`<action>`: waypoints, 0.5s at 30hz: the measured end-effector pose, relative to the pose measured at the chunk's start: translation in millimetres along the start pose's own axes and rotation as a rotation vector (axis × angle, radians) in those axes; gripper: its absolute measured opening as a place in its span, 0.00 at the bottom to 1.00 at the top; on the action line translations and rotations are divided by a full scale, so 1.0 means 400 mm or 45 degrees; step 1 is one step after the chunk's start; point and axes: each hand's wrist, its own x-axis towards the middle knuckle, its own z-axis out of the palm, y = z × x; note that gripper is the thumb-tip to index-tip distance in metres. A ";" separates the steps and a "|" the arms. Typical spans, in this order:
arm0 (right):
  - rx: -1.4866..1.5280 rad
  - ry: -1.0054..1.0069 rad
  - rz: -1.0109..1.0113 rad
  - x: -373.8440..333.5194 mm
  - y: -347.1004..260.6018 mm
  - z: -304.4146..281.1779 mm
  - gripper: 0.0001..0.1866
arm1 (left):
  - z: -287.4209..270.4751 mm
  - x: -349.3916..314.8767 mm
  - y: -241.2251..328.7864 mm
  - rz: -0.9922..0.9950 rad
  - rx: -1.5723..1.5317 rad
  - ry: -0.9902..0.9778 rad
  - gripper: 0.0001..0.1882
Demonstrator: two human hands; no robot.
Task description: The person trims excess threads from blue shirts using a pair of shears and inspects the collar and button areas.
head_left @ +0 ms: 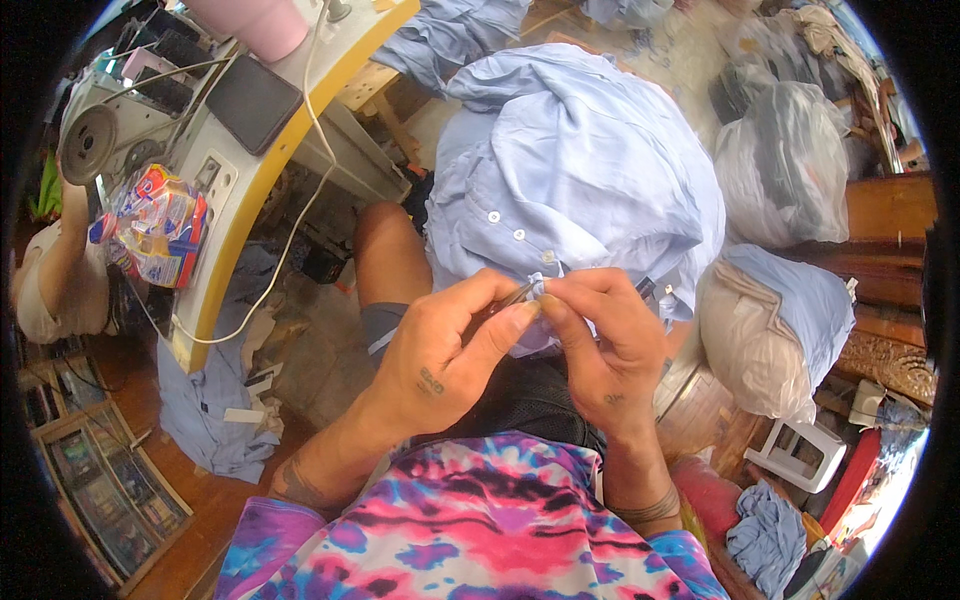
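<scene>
A big light-blue button-up shirt (600, 160) lies bunched over my lap, with a row of white buttons (519, 235) showing. My left hand (435, 345) is closed in a pinch at the shirt's near edge. Between its thumb and forefinger shows a thin dark metal tool, mostly hidden by the fingers. Right beside it, my right hand (612, 335) pinches a small fold of the same shirt. The fingertips of both hands nearly meet around this bit of cloth. A dark label hangs by the right hand.
To the left stands a sewing-machine table (262, 190) with a phone (253, 104), a pink cup (255, 25), a colourful plastic packet (155, 225) and a hanging white cable. Another person's arm (70, 235) is beyond. Filled plastic bags (785, 165) and a white stool (797, 455) are at right.
</scene>
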 end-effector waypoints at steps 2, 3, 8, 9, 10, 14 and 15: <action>-0.058 -0.015 -0.009 0.002 -0.006 -0.001 0.08 | -0.003 0.001 0.003 -0.012 0.013 -0.011 0.14; -0.086 -0.022 -0.014 0.002 -0.009 -0.001 0.08 | -0.003 0.002 0.000 -0.008 -0.004 -0.004 0.13; 0.496 0.067 0.384 -0.009 0.003 0.007 0.08 | -0.008 -0.004 -0.025 0.023 -0.168 0.059 0.09; 0.621 0.077 0.469 -0.008 0.001 0.004 0.09 | -0.008 -0.003 -0.020 0.072 -0.158 0.114 0.08; 0.667 0.048 0.514 -0.008 -0.001 0.002 0.09 | -0.006 0.000 -0.012 0.122 -0.149 0.169 0.08; 0.810 -0.056 0.606 -0.013 -0.005 -0.004 0.10 | -0.001 0.026 -0.013 0.116 -0.214 0.149 0.11; 0.834 -0.081 0.604 -0.012 -0.006 -0.004 0.09 | 0.005 0.041 -0.028 0.122 -0.200 0.140 0.10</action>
